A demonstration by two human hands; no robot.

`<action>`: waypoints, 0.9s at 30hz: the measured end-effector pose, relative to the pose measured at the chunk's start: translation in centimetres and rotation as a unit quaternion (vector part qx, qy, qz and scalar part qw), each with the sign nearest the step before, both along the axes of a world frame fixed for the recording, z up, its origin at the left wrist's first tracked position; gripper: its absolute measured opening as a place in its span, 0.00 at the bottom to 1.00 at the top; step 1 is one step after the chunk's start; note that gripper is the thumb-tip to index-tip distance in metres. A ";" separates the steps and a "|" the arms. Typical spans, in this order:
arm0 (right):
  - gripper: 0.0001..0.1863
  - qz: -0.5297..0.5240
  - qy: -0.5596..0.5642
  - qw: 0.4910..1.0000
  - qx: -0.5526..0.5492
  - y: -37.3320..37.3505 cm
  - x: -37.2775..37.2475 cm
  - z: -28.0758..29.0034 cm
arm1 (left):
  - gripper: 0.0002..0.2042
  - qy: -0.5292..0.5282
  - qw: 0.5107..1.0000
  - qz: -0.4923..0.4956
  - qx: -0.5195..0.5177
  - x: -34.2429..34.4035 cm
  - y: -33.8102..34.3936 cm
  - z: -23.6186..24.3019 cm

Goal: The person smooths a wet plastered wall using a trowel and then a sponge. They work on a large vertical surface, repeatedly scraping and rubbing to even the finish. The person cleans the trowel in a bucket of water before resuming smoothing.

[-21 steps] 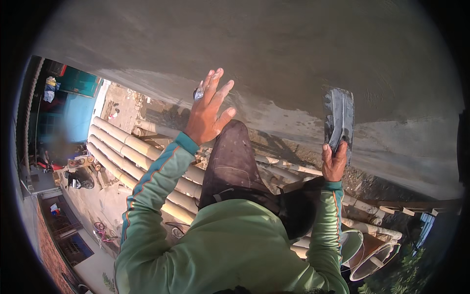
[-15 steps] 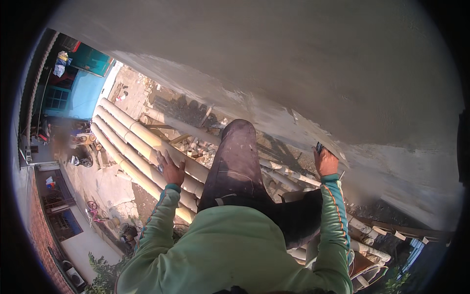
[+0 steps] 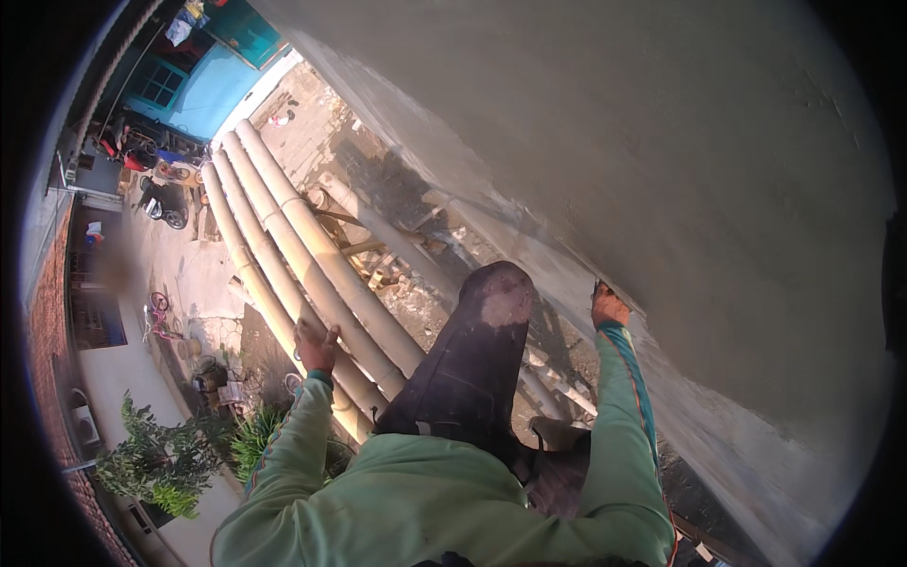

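My right hand [image 3: 612,308] is closed around the handle of a plastering trowel [image 3: 597,267]. The trowel's thin flat blade lies close along the smooth grey plastered wall [image 3: 699,180], seen almost edge-on; most of its handle is hidden by my fingers. On the left, my left hand [image 3: 316,347] is open over the bamboo poles [image 3: 283,222], thumb and fingers apart, seemingly resting on one. My bent knee in dark trousers [image 3: 472,340] is between the two hands, above the poles.
Far below lies the ground, with rubble and wood scraps [image 3: 383,269]. A parked motorbike [image 3: 165,203] and a pink bicycle [image 3: 161,317] stand at left. A blue house [image 3: 213,85] is at the upper left, and a leafy plant [image 3: 156,458] at the lower left.
My view has turned, so the wall slants more steeply. The left hand has come down onto the poles. My right hand has shifted slightly left and up, the trowel now nearly edge-on.
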State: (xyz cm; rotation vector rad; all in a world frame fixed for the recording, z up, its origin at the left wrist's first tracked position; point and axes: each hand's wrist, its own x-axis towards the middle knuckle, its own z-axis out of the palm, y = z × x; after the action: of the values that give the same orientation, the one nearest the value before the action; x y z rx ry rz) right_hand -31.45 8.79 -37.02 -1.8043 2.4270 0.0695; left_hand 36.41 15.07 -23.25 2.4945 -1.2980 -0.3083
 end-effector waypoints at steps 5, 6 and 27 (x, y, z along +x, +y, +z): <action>0.23 0.050 0.063 0.988 -0.128 -0.5 -1.9 -1.8 | 0.57 -0.037 0.996 0.036 0.072 -3.5 -3.3 0.5; 0.23 0.026 0.031 0.998 -0.049 -1.1 -1.4 -0.5 | 0.57 -0.050 0.995 0.041 0.073 -3.6 -2.9 0.2; 0.21 0.147 -0.168 0.938 -0.264 1.9 2.2 34.3 | 0.52 -0.114 0.993 0.012 0.033 -13.8 -9.7 -3.5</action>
State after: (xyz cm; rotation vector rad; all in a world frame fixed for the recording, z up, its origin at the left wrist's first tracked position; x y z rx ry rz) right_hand -29.22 10.68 -2.73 -2.1462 2.0381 -0.8687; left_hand 22.63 5.38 -26.71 2.6623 -1.3601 -0.0600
